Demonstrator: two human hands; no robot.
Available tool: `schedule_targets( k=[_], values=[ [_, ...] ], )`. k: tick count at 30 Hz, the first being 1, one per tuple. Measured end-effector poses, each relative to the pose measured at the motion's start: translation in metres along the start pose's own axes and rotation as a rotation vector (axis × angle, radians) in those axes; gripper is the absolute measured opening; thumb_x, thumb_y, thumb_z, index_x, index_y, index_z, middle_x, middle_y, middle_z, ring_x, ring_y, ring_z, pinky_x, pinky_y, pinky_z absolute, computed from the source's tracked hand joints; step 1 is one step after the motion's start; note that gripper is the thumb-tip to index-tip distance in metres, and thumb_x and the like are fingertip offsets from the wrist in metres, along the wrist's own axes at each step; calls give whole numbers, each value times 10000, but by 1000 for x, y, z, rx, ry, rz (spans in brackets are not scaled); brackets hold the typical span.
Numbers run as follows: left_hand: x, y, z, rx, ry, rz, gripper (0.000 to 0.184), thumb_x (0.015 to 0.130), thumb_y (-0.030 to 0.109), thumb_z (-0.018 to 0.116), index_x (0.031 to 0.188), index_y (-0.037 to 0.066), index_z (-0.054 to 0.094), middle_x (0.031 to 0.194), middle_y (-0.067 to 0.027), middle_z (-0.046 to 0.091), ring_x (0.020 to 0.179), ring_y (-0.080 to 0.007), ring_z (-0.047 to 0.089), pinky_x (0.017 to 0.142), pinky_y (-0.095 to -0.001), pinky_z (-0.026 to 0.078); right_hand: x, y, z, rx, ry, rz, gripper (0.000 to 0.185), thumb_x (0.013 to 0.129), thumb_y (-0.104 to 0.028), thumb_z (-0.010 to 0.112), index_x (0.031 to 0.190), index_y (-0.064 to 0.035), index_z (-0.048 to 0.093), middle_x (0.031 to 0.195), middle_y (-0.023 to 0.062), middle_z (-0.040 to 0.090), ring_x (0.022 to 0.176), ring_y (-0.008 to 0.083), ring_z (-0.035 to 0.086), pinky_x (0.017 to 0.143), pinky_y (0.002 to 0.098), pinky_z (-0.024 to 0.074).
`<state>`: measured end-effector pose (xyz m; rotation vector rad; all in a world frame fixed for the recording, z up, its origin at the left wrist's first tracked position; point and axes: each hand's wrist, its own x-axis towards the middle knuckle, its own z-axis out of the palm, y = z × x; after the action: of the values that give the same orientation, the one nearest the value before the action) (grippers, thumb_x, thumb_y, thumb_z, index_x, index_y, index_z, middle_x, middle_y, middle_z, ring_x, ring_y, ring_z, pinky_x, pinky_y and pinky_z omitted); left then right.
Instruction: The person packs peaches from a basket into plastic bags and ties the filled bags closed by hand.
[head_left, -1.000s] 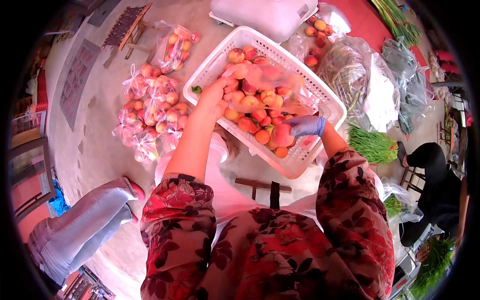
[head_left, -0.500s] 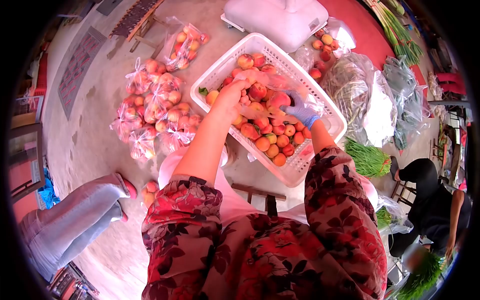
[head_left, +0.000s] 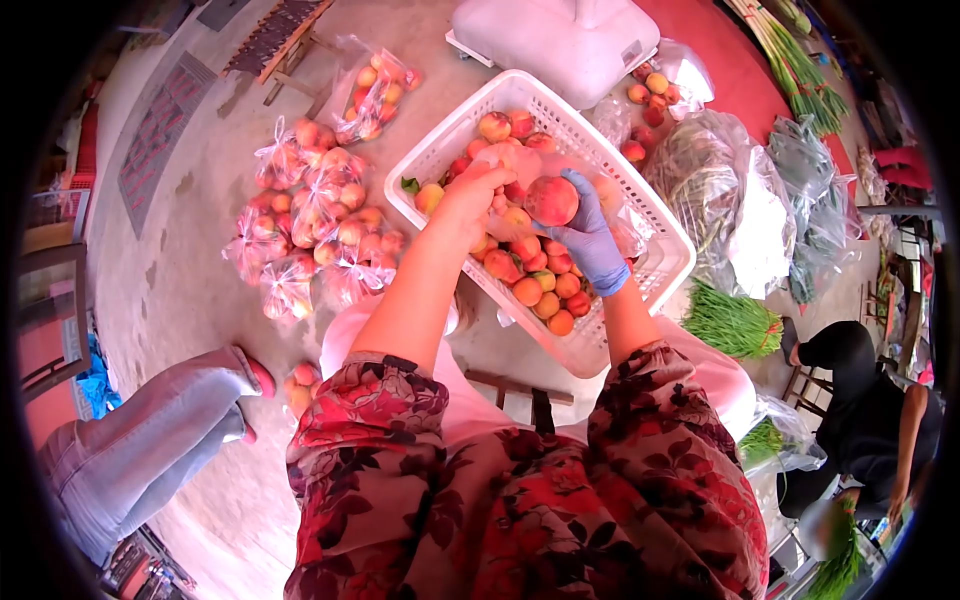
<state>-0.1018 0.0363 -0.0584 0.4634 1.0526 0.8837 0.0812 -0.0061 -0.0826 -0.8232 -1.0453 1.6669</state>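
Note:
A red peach (head_left: 552, 201) is held up in my right hand (head_left: 592, 238), which wears a thin blue-purple glove with its fingers curled round the fruit. My bare left hand (head_left: 474, 208) is closed on a clear plastic bag (head_left: 515, 160) with its film spread above the fruit; part of the bag blends into the peaches behind. Both hands are over a white plastic basket (head_left: 660, 215) of perforated walls. Loose red and yellow peaches (head_left: 545, 285) lie inside it, below my hands. A green leaf (head_left: 410, 185) shows by the basket's left corner.
Several tied bags of peaches (head_left: 320, 210) rest on the floor at left. A pale plastic bin (head_left: 550, 40) stands behind the basket. Plastic-wrapped bundles (head_left: 700, 180) and green stalks (head_left: 735, 318) are at right. One person's legs (head_left: 160, 440) show at left; another person (head_left: 870, 420) sits at right.
My right hand has lifted the peach up from the pile and turned so the fruit faces upward, closer to the bag. My left hand stays nearly in place.

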Motion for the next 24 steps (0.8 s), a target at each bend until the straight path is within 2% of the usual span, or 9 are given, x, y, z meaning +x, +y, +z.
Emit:
schedule_targets(
  k=[3, 6, 9, 15, 18, 21, 24],
  values=[
    [-12, 9, 13, 97, -80, -20, 150, 810, 176, 593, 922, 78, 576, 728, 40, 486, 637, -60, 379, 558, -193, 305, 1, -20, 22, 406, -111, 7, 693, 723, -70, 645, 1311, -139, 285, 1273, 70, 357, 1181, 230, 386, 956, 399, 381],
    [-14, 10, 12, 124, -86, -12, 225, 767, 232, 662, 930, 96, 589, 750, 47, 503, 656, -65, 385, 580, -198, 303, 8, -14, 27, 520, -67, 1, 624, 754, -79, 633, 1290, -132, 317, 1245, 73, 384, 1138, 227, 425, 915, 398, 416],
    [-23, 14, 17, 160, -96, 63, 262, 741, 260, 692, 914, 94, 586, 748, 45, 501, 648, -69, 388, 579, -201, 305, 11, -7, 28, 464, 22, 18, 511, 801, -107, 596, 1255, -103, 363, 1224, 96, 428, 1134, 235, 435, 960, 399, 372],
    [-18, 11, 14, 145, -41, -25, 274, 730, 260, 705, 901, 91, 573, 727, 29, 504, 636, -78, 402, 582, -209, 313, 14, -1, 33, 437, 64, -52, 490, 790, -103, 604, 1231, -71, 391, 1202, 104, 448, 1119, 227, 447, 958, 370, 369],
    [-19, 13, 12, 139, -63, -23, 269, 734, 245, 702, 907, 86, 571, 721, 25, 506, 630, -80, 407, 574, -210, 323, 17, 5, 33, 467, 76, -62, 491, 777, -68, 607, 1222, -98, 403, 1128, 79, 480, 1021, 205, 506, 826, 355, 472],
    [-15, 12, 8, 143, -55, -42, 255, 742, 229, 694, 912, 84, 570, 728, 23, 511, 637, -80, 415, 566, -208, 335, 20, 6, 35, 471, 57, -73, 447, 786, -74, 590, 1202, -101, 427, 1154, 91, 480, 1044, 215, 502, 850, 365, 462],
    [-16, 11, 7, 156, -71, -26, 231, 757, 208, 677, 912, 75, 570, 729, 15, 517, 647, -81, 426, 544, -215, 345, 20, 0, 40, 689, 60, -2, 376, 806, -80, 555, 1168, -97, 455, 1164, 115, 492, 1062, 233, 498, 871, 372, 450]
  ],
)
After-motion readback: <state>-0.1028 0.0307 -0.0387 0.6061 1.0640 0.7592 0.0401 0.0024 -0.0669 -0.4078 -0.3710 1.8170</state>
